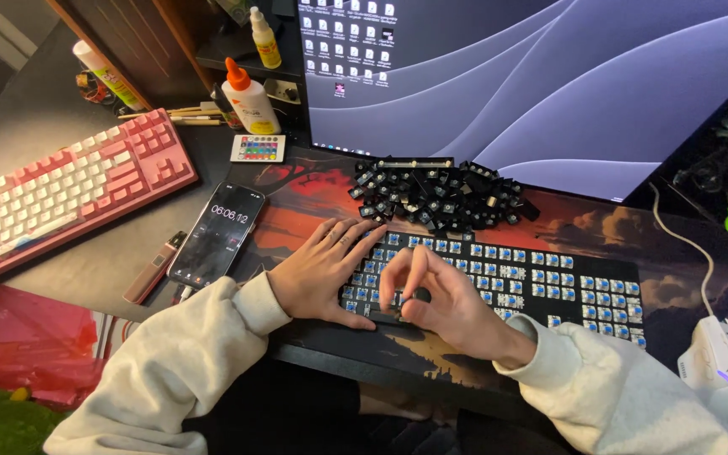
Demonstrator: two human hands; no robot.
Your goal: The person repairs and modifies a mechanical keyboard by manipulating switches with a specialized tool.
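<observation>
A black keyboard (549,278) with its caps off and blue switches showing lies on a desk mat (313,198). Behind it sits a pile of loose black keycaps (440,194). My left hand (318,270) rests flat on the keyboard's left end, fingers spread. My right hand (440,299) pinches a long black keycap (398,313) at the keyboard's front row, fingertips curled down over it.
A pink and white keyboard (61,190) lies at the left, a phone (216,234) and a slim pink device (153,268) beside it. Glue bottles (248,97) and a small remote (258,148) stand behind. A monitor (532,76) fills the back; a white mouse (718,366) sits right.
</observation>
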